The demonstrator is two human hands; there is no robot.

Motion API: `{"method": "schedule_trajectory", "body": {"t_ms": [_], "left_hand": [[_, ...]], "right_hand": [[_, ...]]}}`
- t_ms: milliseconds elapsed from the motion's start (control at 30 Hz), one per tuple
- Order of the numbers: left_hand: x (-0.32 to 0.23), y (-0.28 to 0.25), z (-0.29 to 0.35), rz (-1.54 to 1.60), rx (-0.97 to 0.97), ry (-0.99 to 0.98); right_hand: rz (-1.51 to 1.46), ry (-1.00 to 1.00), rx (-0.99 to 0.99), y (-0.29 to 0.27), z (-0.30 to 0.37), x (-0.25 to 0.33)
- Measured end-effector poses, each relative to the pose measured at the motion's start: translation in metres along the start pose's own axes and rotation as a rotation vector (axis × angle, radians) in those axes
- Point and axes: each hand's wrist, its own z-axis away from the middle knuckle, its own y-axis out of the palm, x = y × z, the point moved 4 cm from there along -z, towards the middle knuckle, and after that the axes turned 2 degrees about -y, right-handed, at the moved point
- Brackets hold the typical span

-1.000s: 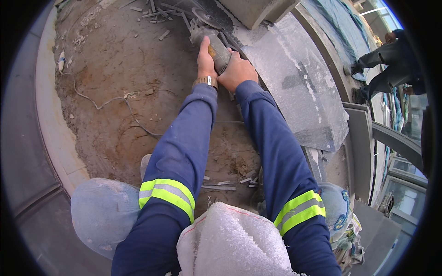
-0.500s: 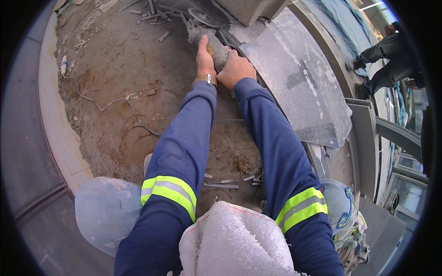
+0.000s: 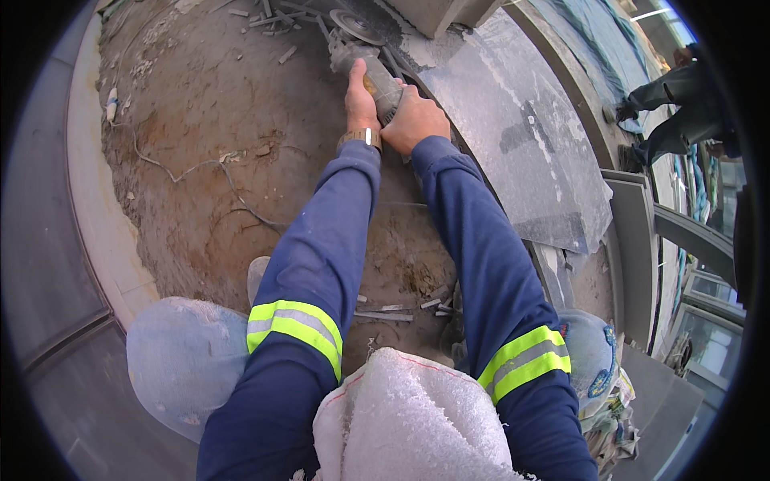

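Both my hands are closed around a dusty angle grinder at the upper middle. My left hand wraps its body from the left, thumb stretched along the top. From the right, my right hand grips the rear end. The round disc at the far end lies beside the edge of a grey stone slab. Whether the disc touches the slab I cannot tell. My fingers' undersides are hidden by the tool and hands.
Stone offcuts lie beyond the disc, and more strips lie between my legs. A cable winds over the dirt at left. Another person's legs show at far right. Grey panels stand right of the slab.
The grip on the angle grinder is unchanged. My hands and the view have shifted only very slightly.
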Motion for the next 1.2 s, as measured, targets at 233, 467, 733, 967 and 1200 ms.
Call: {"method": "schedule_trajectory", "body": {"t_ms": [233,467,733,967,1200], "left_hand": [[0.002,0.002,0.012,-0.028,0.012,0.034],[0.004,-0.001,0.017,-0.089,-0.011,0.036],[0.007,-0.005,0.020,-0.065,-0.006,0.014],[0.009,0.000,0.029,-0.026,-0.015,0.001],[0.007,-0.001,0.025,-0.044,0.018,0.003]], "right_hand": [[0.004,0.016,0.032,-0.001,0.008,-0.004],[-0.026,-0.018,-0.009,0.002,0.015,-0.008],[-0.025,0.003,0.006,0.003,0.020,-0.009],[-0.025,0.005,0.001,0.001,0.025,-0.012],[-0.020,0.013,0.002,0.001,0.024,-0.009]]}}
